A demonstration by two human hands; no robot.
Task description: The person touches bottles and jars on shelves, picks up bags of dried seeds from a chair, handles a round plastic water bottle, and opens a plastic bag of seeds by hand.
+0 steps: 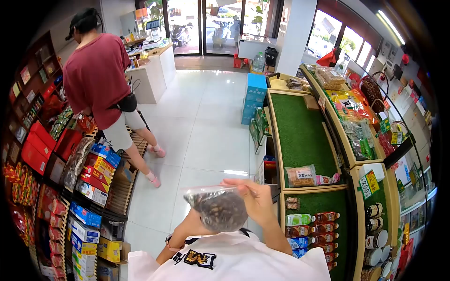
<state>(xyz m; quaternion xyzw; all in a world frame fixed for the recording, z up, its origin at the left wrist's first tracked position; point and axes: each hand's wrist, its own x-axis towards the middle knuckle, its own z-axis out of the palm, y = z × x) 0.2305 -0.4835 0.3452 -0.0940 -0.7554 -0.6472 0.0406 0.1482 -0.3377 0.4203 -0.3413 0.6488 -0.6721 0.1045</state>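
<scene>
A clear plastic bag (218,207) with dark contents hangs in front of my chest, above my white shirt. My right hand (255,199) pinches its top edge at the right corner. My left hand (192,225) is at the bag's lower left, partly behind it; its fingers are hidden by the bag. A watch and a band are on the left wrist.
Another person (96,70) in a dark red top stands at the left shelves. At the right is a green-lined display shelf (300,126) with packets and rows of bottles (326,227). Blue boxes (254,89) stand beside the tiled aisle (201,122).
</scene>
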